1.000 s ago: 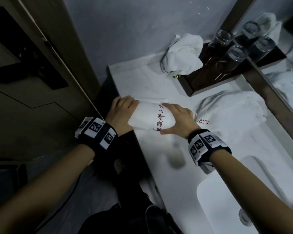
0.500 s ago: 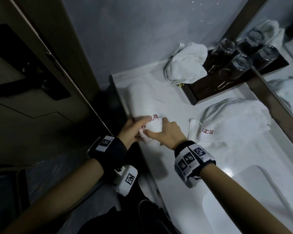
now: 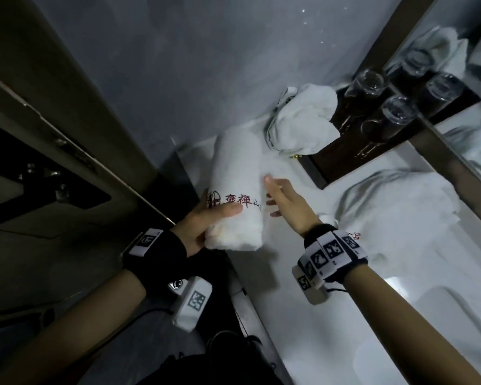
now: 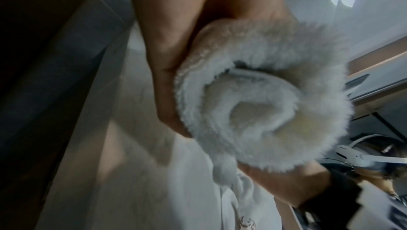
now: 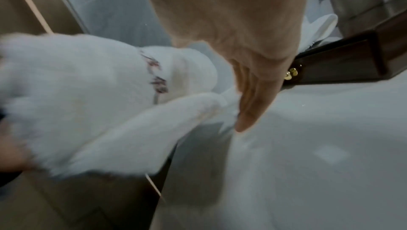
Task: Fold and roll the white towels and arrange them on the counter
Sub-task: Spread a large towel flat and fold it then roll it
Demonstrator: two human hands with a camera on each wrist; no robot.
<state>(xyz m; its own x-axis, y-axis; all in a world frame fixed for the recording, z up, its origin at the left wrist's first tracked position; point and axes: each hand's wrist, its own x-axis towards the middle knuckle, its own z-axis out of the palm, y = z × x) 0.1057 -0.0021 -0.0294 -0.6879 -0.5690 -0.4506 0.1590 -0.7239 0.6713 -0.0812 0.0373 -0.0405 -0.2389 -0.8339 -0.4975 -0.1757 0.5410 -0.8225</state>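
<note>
Rolled towel [image 3: 235, 190] at left edge of surface [image 3: 303, 315], long axis near-to-far. Left hand [image 3: 203, 223] grips near end, thumb over roll. Right hand [image 3: 286, 202], fingers straight, empty, just right of roll. Red embroidered Chinese characters near held end, partly legible: "禪", "山". Loose towel [image 3: 395, 207] lies right.

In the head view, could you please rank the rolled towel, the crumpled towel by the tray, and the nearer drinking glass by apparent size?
1. rolled towel, partly covered by the left hand
2. crumpled towel
3. nearer drinking glass
</note>
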